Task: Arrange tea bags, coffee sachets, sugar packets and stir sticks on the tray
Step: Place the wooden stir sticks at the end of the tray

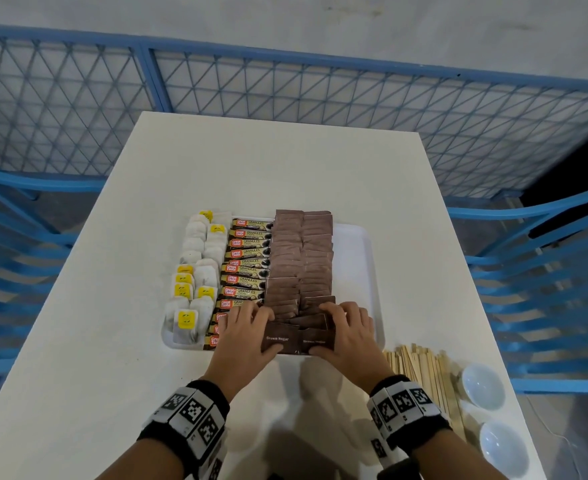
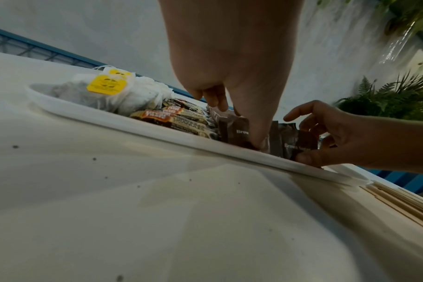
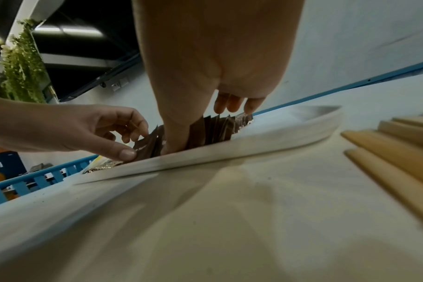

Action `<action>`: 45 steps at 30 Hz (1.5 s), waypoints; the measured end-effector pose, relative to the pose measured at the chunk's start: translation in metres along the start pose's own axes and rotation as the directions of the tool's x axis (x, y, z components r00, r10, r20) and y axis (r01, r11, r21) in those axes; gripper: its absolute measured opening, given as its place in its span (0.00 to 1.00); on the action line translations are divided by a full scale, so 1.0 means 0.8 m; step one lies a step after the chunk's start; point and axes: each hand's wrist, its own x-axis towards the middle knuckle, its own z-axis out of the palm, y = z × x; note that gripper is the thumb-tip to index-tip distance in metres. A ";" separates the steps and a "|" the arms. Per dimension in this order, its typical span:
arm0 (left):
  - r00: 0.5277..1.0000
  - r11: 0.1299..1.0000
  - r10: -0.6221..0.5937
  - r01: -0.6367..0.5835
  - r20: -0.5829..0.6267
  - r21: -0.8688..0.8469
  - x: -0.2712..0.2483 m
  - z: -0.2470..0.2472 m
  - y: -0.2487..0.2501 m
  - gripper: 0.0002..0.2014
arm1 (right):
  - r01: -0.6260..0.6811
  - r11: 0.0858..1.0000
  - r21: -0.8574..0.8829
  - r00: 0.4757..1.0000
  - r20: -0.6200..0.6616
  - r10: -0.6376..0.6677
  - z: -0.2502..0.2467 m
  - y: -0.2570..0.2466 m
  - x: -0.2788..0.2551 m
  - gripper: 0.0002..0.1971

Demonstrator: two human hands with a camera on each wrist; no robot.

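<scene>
A white tray (image 1: 361, 244) on the table holds tea bags (image 1: 195, 271) on the left, a column of coffee sachets (image 1: 247, 265) in the middle, and two columns of brown sugar packets (image 1: 299, 258). At the near end of those columns, my left hand (image 1: 263, 329) pinches a brown sugar packet (image 1: 280, 337). My right hand (image 1: 323, 330) pinches the packet beside it (image 1: 315, 341). In the left wrist view my left hand (image 2: 244, 122) holds its packet (image 2: 239, 131) upright just inside the tray rim (image 2: 157, 131). Wooden stir sticks (image 1: 424, 372) lie on the table, right of the tray.
Two small white bowls (image 1: 483, 386) (image 1: 503, 448) stand at the table's near right corner beside the sticks. The tray's right strip is bare. Blue railings and mesh fence (image 1: 285, 84) surround the table. The stick pile (image 3: 399, 152) lies close to my right wrist.
</scene>
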 end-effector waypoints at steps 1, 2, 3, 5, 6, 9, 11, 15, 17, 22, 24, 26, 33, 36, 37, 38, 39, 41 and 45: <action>1.000 1.000 -0.003 0.003 0.005 0.000 0.000 -0.001 0.000 0.31 | -0.004 1.000 0.003 1.000 -0.002 0.004 0.000 0.000 0.000 0.37; 1.000 1.000 -0.008 0.008 0.010 0.001 -0.001 -0.001 0.001 0.31 | -0.010 1.000 0.014 1.000 -0.001 0.010 0.000 0.000 -0.001 0.37; 1.000 1.000 -0.013 0.013 0.013 0.001 -0.002 -0.001 0.001 0.31 | -0.016 1.000 0.026 1.000 -0.004 0.016 -0.001 0.000 -0.002 0.36; 1.000 0.999 -0.022 0.022 0.014 -0.023 -0.004 -0.003 0.000 0.29 | -0.039 0.998 0.052 0.999 -0.013 0.040 -0.002 -0.002 -0.007 0.35; 1.000 0.998 -0.026 0.027 0.008 -0.049 -0.005 -0.005 0.001 0.28 | -0.054 0.996 0.065 0.998 -0.021 0.055 -0.003 -0.004 -0.010 0.34; 1.000 0.988 -0.017 0.015 -0.011 -0.154 -0.008 -0.009 0.002 0.21 | -0.085 0.990 0.110 0.991 -0.096 0.095 -0.005 -0.006 -0.025 0.27; 0.998 0.970 0.027 -0.015 0.049 -0.241 -0.006 -0.015 0.007 0.12 | -0.095 0.984 0.151 0.979 -0.163 0.120 -0.007 -0.006 -0.040 0.20; 0.961 0.933 0.171 -0.086 0.218 -0.350 -0.005 -0.018 0.029 0.04 | -0.202 0.968 0.152 0.939 -0.249 0.235 -0.010 -0.002 -0.076 0.09; 0.937 0.916 0.228 -0.114 0.265 -0.386 -0.008 -0.014 0.042 0.05 | -0.283 0.951 0.125 0.913 -0.269 0.307 -0.010 0.004 -0.094 0.08; 0.881 0.880 0.300 -0.106 0.367 -0.464 -0.013 0.005 0.077 0.07 | -0.455 0.877 0.153 0.777 -0.413 0.475 -0.012 0.010 -0.134 0.06; 0.862 0.876 0.309 -0.095 0.402 -0.472 -0.016 0.014 0.091 0.08 | -0.490 0.857 0.159 0.727 -0.468 0.502 -0.013 0.012 -0.144 0.09; 0.838 0.881 0.319 -0.090 0.443 -0.464 -0.018 0.021 0.105 0.09 | -0.537 0.827 0.164 0.682 -0.493 0.540 -0.013 0.018 -0.153 0.11; 0.816 0.910 0.193 0.059 0.544 -0.411 -0.014 0.047 0.155 0.15 | -0.672 0.726 0.144 0.654 -0.345 0.674 -0.010 0.037 -0.168 0.23; 0.832 0.883 0.108 0.171 0.544 -0.437 -0.013 0.058 0.177 0.19 | -0.693 0.709 0.133 0.662 -0.273 0.698 -0.010 0.052 -0.167 0.29; 0.837 0.862 0.073 0.221 0.543 -0.456 -0.013 0.062 0.184 0.19 | -0.696 0.704 0.140 0.664 -0.244 0.706 -0.011 0.055 -0.166 0.31; 0.836 0.836 0.032 0.278 0.548 -0.473 -0.013 0.066 0.190 0.19 | -0.699 0.698 0.154 0.666 -0.216 0.714 -0.013 0.055 -0.164 0.32; 0.837 0.806 -0.010 0.330 0.547 -0.491 -0.013 0.070 0.196 0.19 | -0.703 0.693 0.159 0.666 -0.195 0.720 -0.014 0.056 -0.162 0.31; 0.833 0.733 -0.108 0.435 0.542 -0.523 -0.013 0.075 0.207 0.20 | -0.696 0.701 0.154 0.676 -0.188 0.712 -0.015 0.058 -0.160 0.27; 0.770 0.483 -0.249 0.624 0.587 -0.614 -0.010 0.082 0.221 0.16 | -0.661 0.713 0.235 0.706 -0.128 0.697 -0.014 0.059 -0.156 0.28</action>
